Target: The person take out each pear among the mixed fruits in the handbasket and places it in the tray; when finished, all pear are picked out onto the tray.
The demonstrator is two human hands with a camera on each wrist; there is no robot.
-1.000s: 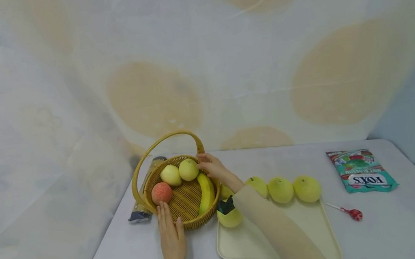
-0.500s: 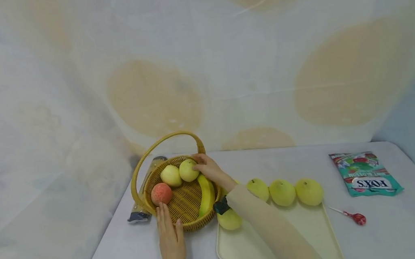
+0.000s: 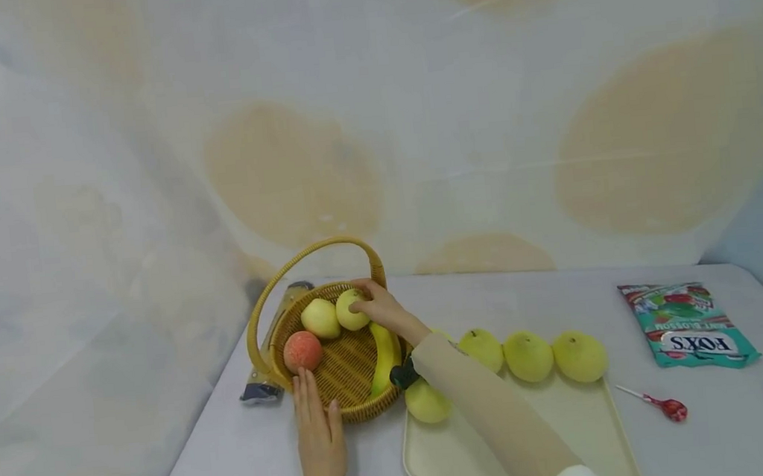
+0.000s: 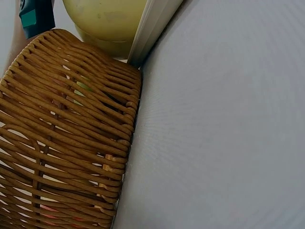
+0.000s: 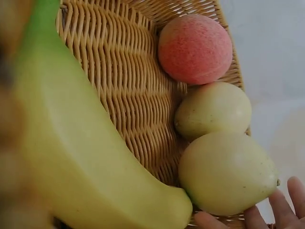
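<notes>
- A round, golden-brown wicker basket with a tall arched handle stands on a white table, left of centre.
- The person's right hand reaches over the far right side of the basket and holds the right-hand pear; thumb and fingers are spread only as wide as the fruit. This pear sits inside the basket, by the far rim.
- Beside it is a second pale yellow pear, and next along the left wall a rosy peach.
- A yellow banana with a green end curves along the basket's right wall, one tip against the held pear.
- The left hand lies against the basket's near left side, its fingers straight and gripping nothing. Its fingertips come close to the peach; whether they touch it cannot be told.
- A long, shiny packet lies on the table along the basket's left side, partly hidden.
- To the right, a cream tray bears round yellow pears along its far and left edges; the right arm, in a beige sleeve, crosses above it.
- Farther right lie a red lollipop and a teal Fox's sweet bag, its lettering upside down.
</notes>
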